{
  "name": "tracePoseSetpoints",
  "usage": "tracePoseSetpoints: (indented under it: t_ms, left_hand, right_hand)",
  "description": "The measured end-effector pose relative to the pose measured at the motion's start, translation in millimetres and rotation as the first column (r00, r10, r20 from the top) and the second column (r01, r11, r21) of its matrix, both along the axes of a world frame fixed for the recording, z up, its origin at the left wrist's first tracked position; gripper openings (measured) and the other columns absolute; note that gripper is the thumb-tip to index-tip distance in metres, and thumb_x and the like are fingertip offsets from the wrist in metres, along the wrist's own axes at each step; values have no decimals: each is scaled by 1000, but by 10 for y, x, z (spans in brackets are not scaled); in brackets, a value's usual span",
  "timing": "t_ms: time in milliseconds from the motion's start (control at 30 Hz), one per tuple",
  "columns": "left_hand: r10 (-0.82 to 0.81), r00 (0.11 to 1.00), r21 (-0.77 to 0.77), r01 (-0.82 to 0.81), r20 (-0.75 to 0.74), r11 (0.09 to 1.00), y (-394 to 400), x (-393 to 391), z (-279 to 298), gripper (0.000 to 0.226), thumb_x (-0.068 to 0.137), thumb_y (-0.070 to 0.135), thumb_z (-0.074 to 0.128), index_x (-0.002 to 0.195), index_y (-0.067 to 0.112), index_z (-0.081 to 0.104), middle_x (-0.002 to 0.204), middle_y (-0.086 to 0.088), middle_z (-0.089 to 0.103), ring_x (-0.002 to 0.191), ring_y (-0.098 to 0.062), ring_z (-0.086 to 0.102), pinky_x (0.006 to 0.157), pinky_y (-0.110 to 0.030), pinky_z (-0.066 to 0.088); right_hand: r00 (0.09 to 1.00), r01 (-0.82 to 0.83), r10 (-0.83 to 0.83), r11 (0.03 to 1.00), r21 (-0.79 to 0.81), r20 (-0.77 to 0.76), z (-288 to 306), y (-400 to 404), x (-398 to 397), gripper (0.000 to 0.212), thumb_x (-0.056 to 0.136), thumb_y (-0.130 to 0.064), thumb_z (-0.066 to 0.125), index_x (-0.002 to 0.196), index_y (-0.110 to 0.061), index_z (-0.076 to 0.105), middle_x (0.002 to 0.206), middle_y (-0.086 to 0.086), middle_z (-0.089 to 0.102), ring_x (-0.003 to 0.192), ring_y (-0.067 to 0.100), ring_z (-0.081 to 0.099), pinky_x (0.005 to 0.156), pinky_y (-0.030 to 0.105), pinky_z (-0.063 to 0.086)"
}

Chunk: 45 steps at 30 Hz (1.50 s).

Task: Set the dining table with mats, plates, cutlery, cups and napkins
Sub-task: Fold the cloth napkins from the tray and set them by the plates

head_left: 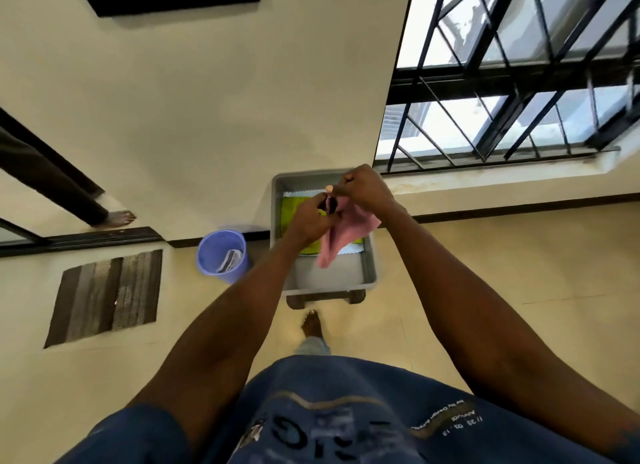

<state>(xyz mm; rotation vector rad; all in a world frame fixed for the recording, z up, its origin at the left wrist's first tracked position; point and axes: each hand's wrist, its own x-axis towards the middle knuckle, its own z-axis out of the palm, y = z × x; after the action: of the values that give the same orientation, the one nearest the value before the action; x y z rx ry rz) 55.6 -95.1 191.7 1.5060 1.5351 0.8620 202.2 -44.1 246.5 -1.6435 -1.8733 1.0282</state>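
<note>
Both hands — left [311,221], right [360,190] — pinching pink napkin [337,238], long axis hanging down over grey tub [329,280].

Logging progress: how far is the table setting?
Early. Nothing set is in view; no table shows. In hand: both hands, left and right, pinch a pink napkin above the grey bin. Left: a green mat lies in the bin; plates, cutlery and cups are out of view.

A blue bin [221,255] stands beside my floor mat [105,297], under the barred window [512,75]; another person's foot [116,218] shows left.
</note>
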Motion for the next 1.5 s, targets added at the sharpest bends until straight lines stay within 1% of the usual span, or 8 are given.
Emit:
tracePoseSetpoints:
  t_ms: [167, 367, 500, 733, 933, 1167, 1333, 1500]
  left_hand:
    - [111, 990, 76, -105, -85, 992, -190, -3, -71, 20, 86, 22, 55, 79, 8, 68, 64, 0, 63, 59, -12, 50, 57, -35, 39]
    - [140, 958, 73, -126, -252, 989, -206, -235, 63, 16, 84, 9, 58, 87, 9, 74, 78, -1, 67, 75, -14, 57, 66, -27, 38]
    - [121, 941, 33, -117, -316, 993, -208, -543, 110, 21, 83, 8, 55, 90, 4, 74, 85, -14, 70, 77, -16, 55, 65, -23, 33]
    - [371, 926, 91, -365, -71, 927, -161, -870, 237, 12, 85, 15, 65, 93, 6, 64, 87, -3, 66, 84, -23, 60, 66, -26, 35]
    - [493, 870, 52, -493, 7, 868, -117, -1120, 362, 20, 80, 26, 76, 81, 11, 63, 75, 1, 60, 69, -14, 52, 54, -17, 33]
    - [289, 956, -160, -276, 59, 948, -53, -1365, 304, 24, 85, 9, 65, 64, 17, 54, 63, -3, 45, 58, -13, 39, 54, -27, 27]
    - [370, 897, -283, -299, 241, 911, -104, -1297, 330, 23, 92, 27, 64, 73, 16, 59, 65, -5, 56, 59, -21, 50, 53, -26, 39]
    - [290, 748, -393, -43, 597, 919, -47, -1311, 572, 44, 89, 53, 64, 99, 11, 73, 97, -9, 74, 91, -24, 70, 85, -38, 54]
  right_hand:
    - [999, 20, -20, 1000, -6, -48, 234, -238, 188, 38, 77, -26, 79, 54, -10, 54, 54, 7, 40, 47, 12, 32, 46, 27, 26]
    - [993, -20, 32, 994, -103, 115, 366, -371, 311, 23, 72, -1, 70, 95, 2, 69, 83, 12, 61, 69, 17, 53, 57, 24, 40]
    - [978, 21, -3, 996, -85, 211, 276, -359, 264, 20, 72, 4, 63, 91, 2, 69, 90, 18, 65, 80, 24, 58, 66, 30, 45]
    - [942, 335, -334, 942, 32, -16, 75, -484, 161, 13, 71, -15, 71, 69, -5, 63, 65, 10, 54, 64, 21, 50, 56, 30, 35]
    - [651, 592, -600, 785, -183, -466, 28, -625, 82, 14, 75, -15, 73, 87, -11, 67, 81, 3, 65, 73, 14, 56, 66, 29, 46]
    - [605, 623, -650, 746, -235, -460, -6, -647, 24, 8, 87, -16, 62, 83, -9, 62, 72, 5, 60, 59, 16, 52, 46, 24, 42]
    - [622, 573, -659, 751, -328, -422, -73, -685, -39, 16, 90, -14, 55, 96, 0, 61, 77, 8, 55, 70, 18, 52, 59, 32, 43]
    - [561, 496, -720, 687, -531, -408, -72, -594, -22, 29, 88, -19, 55, 104, 2, 66, 96, 20, 71, 83, 26, 67, 75, 34, 56]
